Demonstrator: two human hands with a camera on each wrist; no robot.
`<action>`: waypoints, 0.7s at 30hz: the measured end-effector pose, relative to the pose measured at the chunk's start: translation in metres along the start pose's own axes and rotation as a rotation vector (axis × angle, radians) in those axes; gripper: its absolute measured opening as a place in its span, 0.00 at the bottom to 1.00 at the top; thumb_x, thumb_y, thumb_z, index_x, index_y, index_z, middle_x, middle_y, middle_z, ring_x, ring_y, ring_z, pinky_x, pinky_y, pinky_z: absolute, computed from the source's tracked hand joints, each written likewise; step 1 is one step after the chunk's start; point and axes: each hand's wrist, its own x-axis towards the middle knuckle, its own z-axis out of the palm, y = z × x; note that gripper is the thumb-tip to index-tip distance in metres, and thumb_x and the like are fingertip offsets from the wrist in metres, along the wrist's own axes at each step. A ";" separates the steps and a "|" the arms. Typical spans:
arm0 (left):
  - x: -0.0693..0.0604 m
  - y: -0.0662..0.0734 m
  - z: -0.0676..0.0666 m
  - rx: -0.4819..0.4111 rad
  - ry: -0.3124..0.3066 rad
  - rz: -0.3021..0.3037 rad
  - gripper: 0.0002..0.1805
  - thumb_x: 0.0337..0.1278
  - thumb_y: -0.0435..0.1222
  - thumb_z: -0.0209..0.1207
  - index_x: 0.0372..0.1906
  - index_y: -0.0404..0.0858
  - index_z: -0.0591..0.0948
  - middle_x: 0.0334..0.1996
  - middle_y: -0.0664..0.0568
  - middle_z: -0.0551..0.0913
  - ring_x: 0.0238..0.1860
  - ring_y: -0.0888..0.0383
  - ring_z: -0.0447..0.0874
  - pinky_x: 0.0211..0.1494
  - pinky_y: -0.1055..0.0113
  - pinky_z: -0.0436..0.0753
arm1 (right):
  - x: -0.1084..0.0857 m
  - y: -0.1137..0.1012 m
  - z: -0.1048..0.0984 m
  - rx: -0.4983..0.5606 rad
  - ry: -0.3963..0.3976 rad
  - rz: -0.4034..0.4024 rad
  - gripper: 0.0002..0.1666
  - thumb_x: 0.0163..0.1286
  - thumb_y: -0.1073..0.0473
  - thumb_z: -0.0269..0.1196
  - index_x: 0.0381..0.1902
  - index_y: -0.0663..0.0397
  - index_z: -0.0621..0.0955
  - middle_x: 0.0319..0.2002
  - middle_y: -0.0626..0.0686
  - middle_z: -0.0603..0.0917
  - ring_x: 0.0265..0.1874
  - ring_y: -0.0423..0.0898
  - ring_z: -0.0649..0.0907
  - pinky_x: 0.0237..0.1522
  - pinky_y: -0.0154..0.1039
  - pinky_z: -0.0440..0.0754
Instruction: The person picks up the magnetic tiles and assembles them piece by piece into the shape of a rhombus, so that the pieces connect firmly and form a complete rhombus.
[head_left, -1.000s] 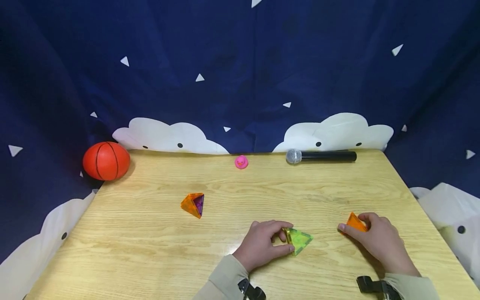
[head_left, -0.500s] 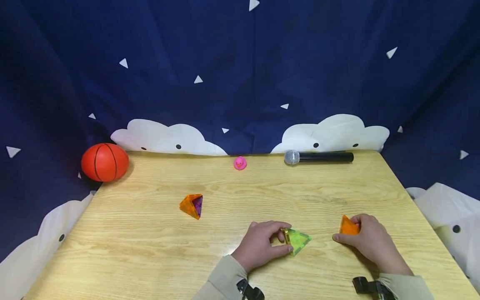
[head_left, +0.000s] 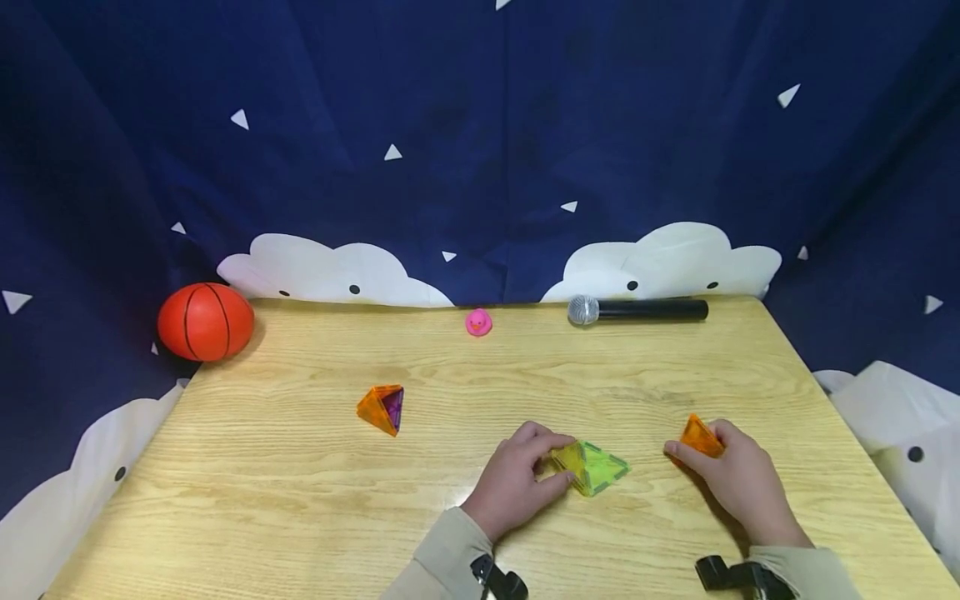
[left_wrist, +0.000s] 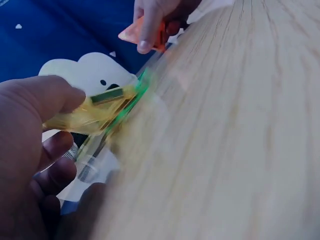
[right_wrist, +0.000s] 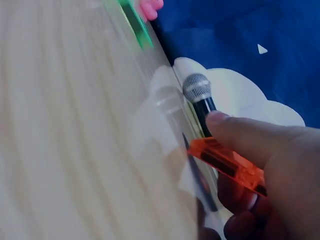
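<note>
My left hand (head_left: 517, 482) pinches a translucent yellow triangular magnetic tile (head_left: 570, 460) between thumb and fingers. The tile leans at an angle, one edge meeting a green triangular magnetic tile (head_left: 604, 468) that lies flat on the table. To the right, an orange triangular magnetic tile (head_left: 699, 437) is pinched in my right hand (head_left: 742, 479), close above the wood and apart from the green one. The right wrist view shows this orange tile (right_wrist: 227, 162) tilted under the thumb. Farther left, an orange-and-purple pyramid of tiles (head_left: 378, 408) stands by itself.
A microphone (head_left: 645, 310) lies along the table's back edge, with a small pink rubber duck (head_left: 478, 322) left of it. At the back left corner sits a red basketball (head_left: 206, 322). Dark blue cloth (head_left: 480, 150) hangs behind the wooden table (head_left: 285, 500).
The yellow tile, earlier nearly edge-on, now leans over to the left with its face showing. My right hand has shifted slightly left and turned the orange tile a little.
</note>
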 end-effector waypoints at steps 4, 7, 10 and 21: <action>0.001 0.000 0.002 0.026 0.003 0.022 0.19 0.58 0.44 0.67 0.55 0.50 0.85 0.40 0.63 0.79 0.32 0.71 0.69 0.40 0.73 0.69 | -0.004 -0.004 0.006 -0.038 -0.033 -0.077 0.34 0.73 0.32 0.55 0.42 0.62 0.75 0.23 0.51 0.72 0.21 0.47 0.70 0.25 0.41 0.65; 0.001 0.001 0.002 0.072 -0.017 0.005 0.20 0.57 0.45 0.67 0.55 0.50 0.84 0.37 0.63 0.78 0.32 0.71 0.69 0.42 0.72 0.69 | -0.009 -0.009 0.009 -0.038 -0.080 -0.092 0.31 0.77 0.36 0.52 0.45 0.62 0.76 0.24 0.51 0.74 0.22 0.46 0.71 0.26 0.41 0.66; 0.002 0.007 0.002 0.147 -0.057 -0.049 0.25 0.54 0.48 0.70 0.57 0.47 0.83 0.39 0.62 0.78 0.35 0.69 0.71 0.46 0.69 0.72 | -0.014 -0.015 0.014 -0.030 -0.096 -0.115 0.24 0.77 0.41 0.54 0.45 0.59 0.77 0.25 0.49 0.76 0.22 0.45 0.72 0.27 0.41 0.68; 0.007 0.014 0.008 0.313 -0.055 -0.110 0.23 0.52 0.51 0.71 0.51 0.45 0.86 0.37 0.61 0.76 0.37 0.66 0.73 0.46 0.67 0.71 | -0.020 -0.025 0.020 -0.041 -0.070 -0.156 0.20 0.73 0.45 0.61 0.49 0.56 0.81 0.28 0.46 0.82 0.23 0.43 0.73 0.27 0.39 0.68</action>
